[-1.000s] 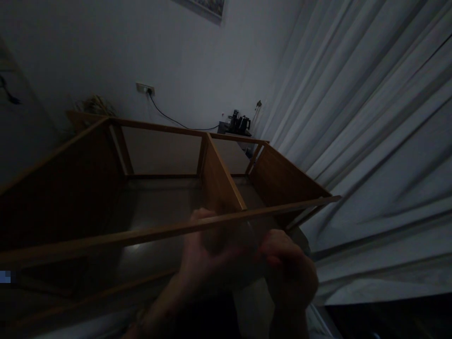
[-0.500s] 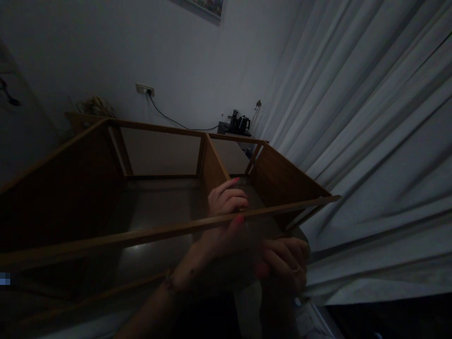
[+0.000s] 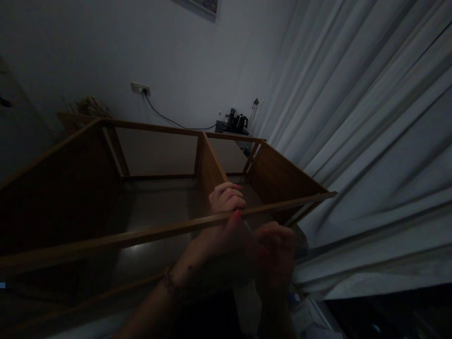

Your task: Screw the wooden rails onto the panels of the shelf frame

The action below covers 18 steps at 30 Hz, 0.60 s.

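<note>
A wooden cabinet frame (image 3: 106,235) lies on its back in a dim room, open side up, with a divider panel (image 3: 211,169) across its middle. My left hand (image 3: 226,207) grips the near rail where the divider meets it, fingers curled over the top and thumb on the front. My right hand (image 3: 275,249) hovers just below and to the right of the rail, fingers closed on a thin metal tool (image 3: 250,230) whose tip points up at the joint.
A pale curtain (image 3: 370,141) hangs along the right. A white wall with a socket and cable (image 3: 140,88) stands behind the frame. A small dark table with a kettle (image 3: 235,123) sits in the far corner. Pale packaging (image 3: 307,320) lies at my feet.
My left hand rose from below the rail to grip its top at the divider. My right hand lifted toward the joint, and the thin tool now shows.
</note>
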Tool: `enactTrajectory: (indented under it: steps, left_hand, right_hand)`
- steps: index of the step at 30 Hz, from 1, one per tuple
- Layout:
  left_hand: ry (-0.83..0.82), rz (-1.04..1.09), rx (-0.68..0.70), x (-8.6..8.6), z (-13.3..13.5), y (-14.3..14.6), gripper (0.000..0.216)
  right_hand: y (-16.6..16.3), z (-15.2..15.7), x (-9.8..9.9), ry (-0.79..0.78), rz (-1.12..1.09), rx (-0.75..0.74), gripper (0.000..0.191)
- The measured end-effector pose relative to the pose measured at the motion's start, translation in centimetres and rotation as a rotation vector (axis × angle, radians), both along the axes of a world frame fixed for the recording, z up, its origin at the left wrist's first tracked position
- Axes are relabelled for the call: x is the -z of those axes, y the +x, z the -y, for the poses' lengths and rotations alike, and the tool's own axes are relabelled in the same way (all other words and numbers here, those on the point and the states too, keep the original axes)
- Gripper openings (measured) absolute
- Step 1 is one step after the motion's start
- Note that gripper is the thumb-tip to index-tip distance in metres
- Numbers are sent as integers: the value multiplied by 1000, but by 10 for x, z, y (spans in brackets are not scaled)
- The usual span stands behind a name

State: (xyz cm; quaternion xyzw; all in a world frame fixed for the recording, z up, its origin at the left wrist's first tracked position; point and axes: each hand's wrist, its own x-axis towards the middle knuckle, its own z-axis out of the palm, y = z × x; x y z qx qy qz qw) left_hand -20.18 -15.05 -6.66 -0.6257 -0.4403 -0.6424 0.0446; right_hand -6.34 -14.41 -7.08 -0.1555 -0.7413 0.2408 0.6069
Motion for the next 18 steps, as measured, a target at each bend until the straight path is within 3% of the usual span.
enactTrajectory:
  steps: [2, 4, 8, 12, 18]
  left_hand:
    - [-8, 0, 1, 0, 0, 0, 46]
    - [-15, 16, -2, 0, 0, 1, 47]
    - [-24, 25, 21, -1, 1, 1, 46]
    - [-32, 33, 29, -3, 3, 2, 46]
    - [-47, 27, 19, -4, 4, 3, 47]
  right_hand:
    - [-1, -2, -1, 16, -95, -72, 17]
    - [-1, -3, -4, 110, -38, -121, 12]
    - [1, -8, -11, 204, 63, -174, 32]
    - [5, -14, -15, 188, 64, -254, 27]
    - [19, -16, -17, 234, 199, -240, 13]
